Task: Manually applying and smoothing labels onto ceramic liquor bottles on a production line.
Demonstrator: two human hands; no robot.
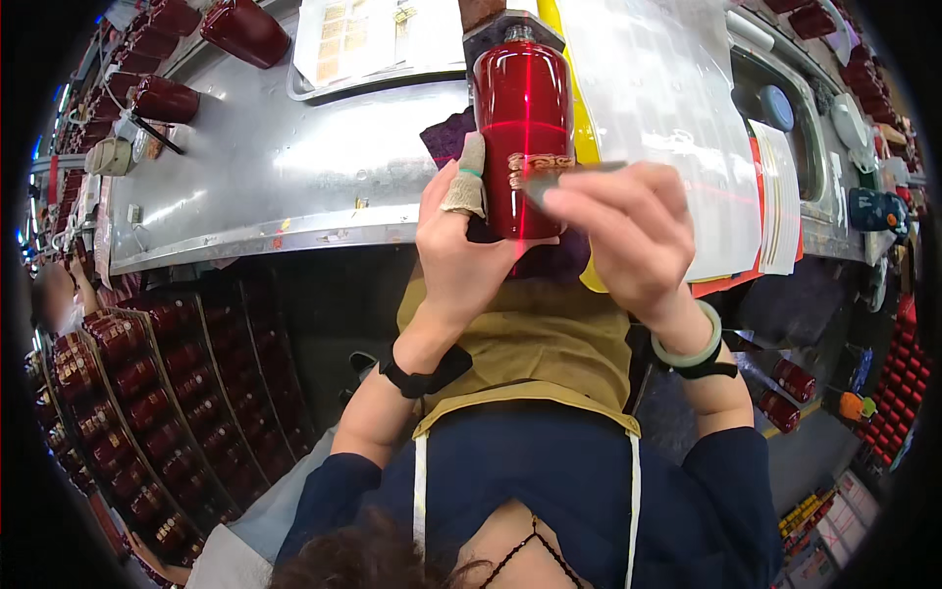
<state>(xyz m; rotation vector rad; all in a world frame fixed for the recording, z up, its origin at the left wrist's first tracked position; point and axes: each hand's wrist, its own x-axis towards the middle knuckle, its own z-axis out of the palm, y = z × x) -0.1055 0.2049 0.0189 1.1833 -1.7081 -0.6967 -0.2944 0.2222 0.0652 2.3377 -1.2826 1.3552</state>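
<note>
A glossy dark red bottle lies on its side in front of me, its neck pointing away. Red light lines cross its surface, and gold lettering sits on its lower part. My left hand grips the bottle's near left end, thumb along the base; a beige cloth sleeve held by a green band covers one finger. With closed fingers, my right hand holds a small dark grey tool whose flat tip rests against the bottle beside the lettering. The fingers hide part of the tool, so its exact kind is unclear.
A tray with a sheet of gold prints stands on the metal table. White plastic sheets lie to the right, before a sink. More red bottles stand far left; racks of them fill the lower left.
</note>
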